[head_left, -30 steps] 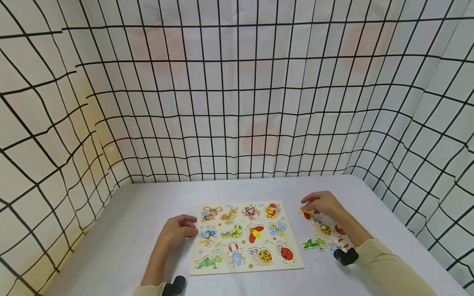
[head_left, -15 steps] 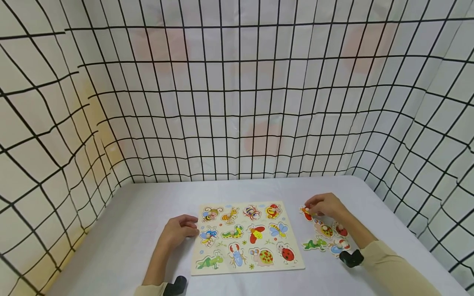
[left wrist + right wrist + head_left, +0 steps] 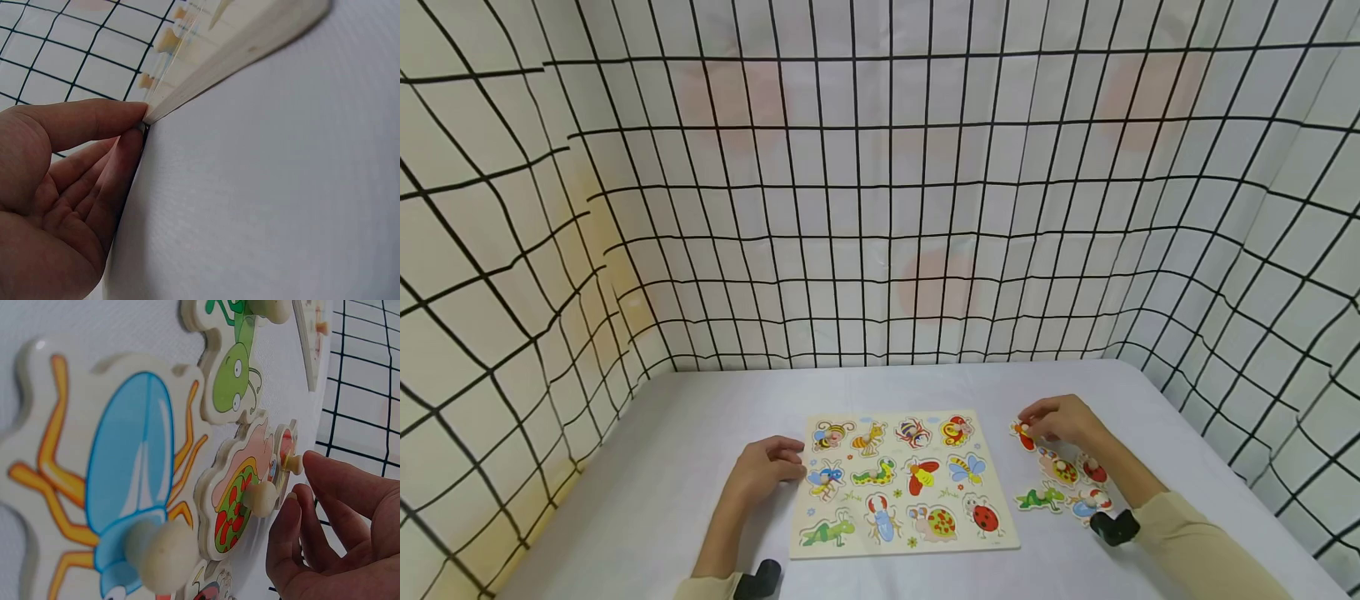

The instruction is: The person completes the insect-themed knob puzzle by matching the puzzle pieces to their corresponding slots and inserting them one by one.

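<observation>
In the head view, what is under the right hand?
Part of a red bug piece shows; the right hand covers the rest. Anything beneath the palm cannot be seen there.

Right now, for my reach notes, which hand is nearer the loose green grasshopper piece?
Right. The right hand is just beyond the grasshopper piece; the left hand is across the puzzle board, at its left edge.

The white tabletop (image 3: 647, 467) holds a bug puzzle board (image 3: 887, 551). At three o'clock from it lie a toy grasshopper (image 3: 1041, 497), a snail (image 3: 1062, 472), a ladybug (image 3: 1094, 471), a blue beetle (image 3: 1084, 505) and a red bug (image 3: 1022, 434).
</observation>
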Demonstrator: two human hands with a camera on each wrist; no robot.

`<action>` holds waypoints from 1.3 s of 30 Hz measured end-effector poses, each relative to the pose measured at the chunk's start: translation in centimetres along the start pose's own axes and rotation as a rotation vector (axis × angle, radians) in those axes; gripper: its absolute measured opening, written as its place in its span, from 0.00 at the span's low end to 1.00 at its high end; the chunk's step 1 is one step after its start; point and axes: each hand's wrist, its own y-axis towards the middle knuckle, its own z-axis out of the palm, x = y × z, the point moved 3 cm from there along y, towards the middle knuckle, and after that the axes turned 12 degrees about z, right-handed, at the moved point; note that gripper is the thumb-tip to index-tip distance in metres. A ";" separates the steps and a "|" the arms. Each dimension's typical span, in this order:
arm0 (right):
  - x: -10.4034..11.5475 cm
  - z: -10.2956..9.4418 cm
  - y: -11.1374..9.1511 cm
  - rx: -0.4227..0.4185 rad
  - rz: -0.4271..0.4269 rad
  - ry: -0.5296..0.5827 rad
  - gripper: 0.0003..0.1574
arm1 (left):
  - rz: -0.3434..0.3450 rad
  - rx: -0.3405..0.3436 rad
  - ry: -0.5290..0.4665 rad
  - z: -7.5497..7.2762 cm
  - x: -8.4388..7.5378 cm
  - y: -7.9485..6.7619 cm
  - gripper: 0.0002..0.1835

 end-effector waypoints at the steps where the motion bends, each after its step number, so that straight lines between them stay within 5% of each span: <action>1: -0.1 0.0 0.0 -0.002 0.008 0.007 0.22 | 0.001 -0.001 0.004 0.1 0.0 0.0 0.18; 39: -0.7 0.9 0.0 0.007 -0.005 0.088 0.17 | -0.016 0.006 0.010 0.2 0.3 0.3 0.19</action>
